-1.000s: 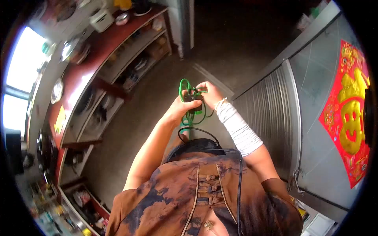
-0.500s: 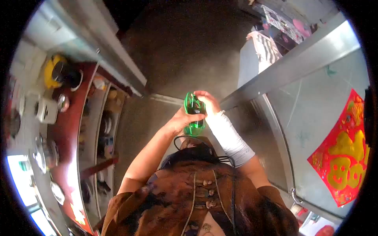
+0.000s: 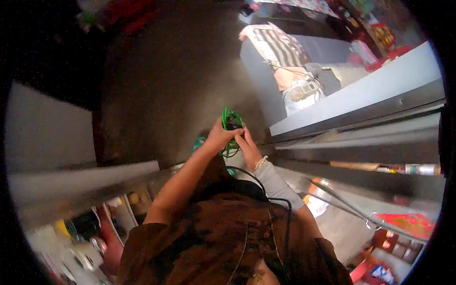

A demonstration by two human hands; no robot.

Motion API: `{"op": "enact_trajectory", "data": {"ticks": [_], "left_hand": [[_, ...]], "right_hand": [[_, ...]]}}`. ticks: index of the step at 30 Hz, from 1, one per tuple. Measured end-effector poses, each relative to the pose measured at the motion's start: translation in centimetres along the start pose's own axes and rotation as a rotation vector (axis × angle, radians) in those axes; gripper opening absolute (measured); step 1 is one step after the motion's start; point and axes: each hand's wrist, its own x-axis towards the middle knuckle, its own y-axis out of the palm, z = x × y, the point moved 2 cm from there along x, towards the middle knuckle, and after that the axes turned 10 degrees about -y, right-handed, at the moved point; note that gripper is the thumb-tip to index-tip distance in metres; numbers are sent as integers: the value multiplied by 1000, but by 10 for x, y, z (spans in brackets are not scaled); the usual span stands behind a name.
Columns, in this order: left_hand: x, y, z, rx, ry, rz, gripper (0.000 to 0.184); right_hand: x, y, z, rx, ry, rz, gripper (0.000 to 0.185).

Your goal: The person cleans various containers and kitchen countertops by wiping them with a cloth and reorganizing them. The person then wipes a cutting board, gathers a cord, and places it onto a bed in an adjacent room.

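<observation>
Held out in front of me is a green object (image 3: 230,148) with bright green looped edges and a dark middle; its exact kind is unclear. My left hand (image 3: 221,134) is closed around its left side, with the thumb across it. My right hand (image 3: 246,139) grips the right side near the left thumb, and its wrist wears a pale bracelet above a light sleeve. Fingers cover part of the object. Below it, a green-patterned shoe (image 3: 198,144) shows on the floor.
A doorway frame (image 3: 361,107) runs along my right. Beyond it stands a pale, box-like piece of furniture (image 3: 259,80) with a striped cloth (image 3: 280,47) and a corded phone-like device (image 3: 306,89) on top. Cluttered shelves (image 3: 121,213) lie at lower left.
My view has moved forward into the doorway and turned, so the cloth-covered furniture looks nearer. The red-and-gold poster has shifted to the lower right. Both hands still hold the green object.
</observation>
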Motion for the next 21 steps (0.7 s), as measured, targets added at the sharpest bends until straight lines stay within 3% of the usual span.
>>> {"op": "enact_trajectory", "data": {"ticks": [2,3,6,7,12,14,16,18,20,21], "left_hand": [[28,12,-34,106,-42,79,66],[51,18,-41,104,-66,134,65],[138,42,-39,89,-95,316,67],[159,48,-50,266,-82,292,67],[244,88,-93,354,-91,514,70],[294,119,-88,434,6,549,71],[341,157,-92,499,92,600,72],[368,196,-114,592,207,568,71],[403,239,-124,732,583,379,70],[408,253,-149,814,521,424,66]], "right_hand": [[14,-10,3,3,52,-188,79],[18,-10,12,122,64,-284,66],[39,-31,-14,99,27,-503,66],[44,-41,-23,100,127,-590,64],[58,-47,-49,213,207,-721,56],[67,-37,-54,251,273,-739,50],[68,-26,-50,221,190,-853,43],[58,-22,-77,412,134,-975,42],[40,-17,-111,29,290,-984,42],[40,-11,-105,126,310,-1041,41]]}}
